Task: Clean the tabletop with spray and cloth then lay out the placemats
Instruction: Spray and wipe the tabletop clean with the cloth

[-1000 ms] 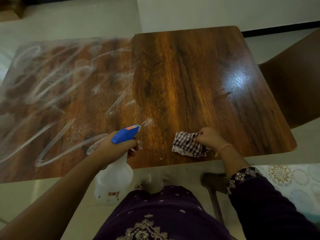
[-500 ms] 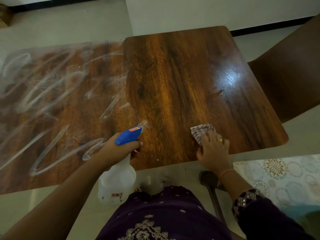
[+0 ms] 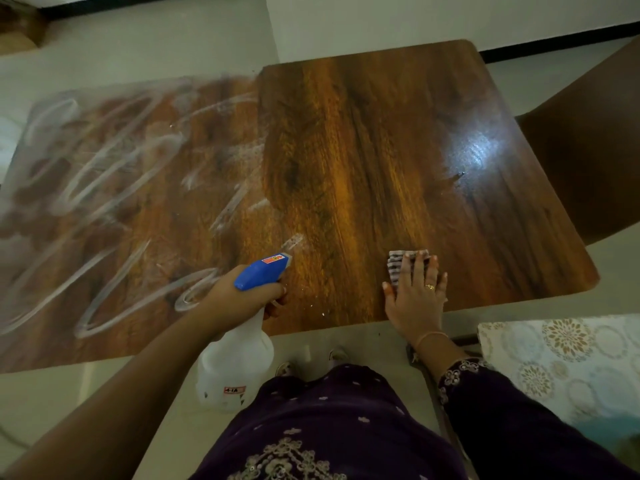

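A wooden tabletop (image 3: 363, 150) fills the view; its left half is covered in white foam streaks (image 3: 114, 188), its right half is bare and shiny. My left hand (image 3: 239, 299) grips the neck of a white spray bottle (image 3: 235, 372) with a blue trigger head (image 3: 261, 270), held over the near table edge. My right hand (image 3: 417, 296) lies flat with straight fingers on a checked cloth (image 3: 398, 263), pressing it onto the table near the front edge. Most of the cloth is hidden under the fingers.
A patterned placemat (image 3: 568, 358) lies at the lower right, off the table. A dark chair (image 3: 595, 161) stands beyond the table's right edge. A white wall (image 3: 415, 15) is behind the table, and pale floor surrounds it.
My right hand flattened on the cloth and pushed it to the right and slightly away along the front edge. The left hand with the bottle stayed nearly in place.
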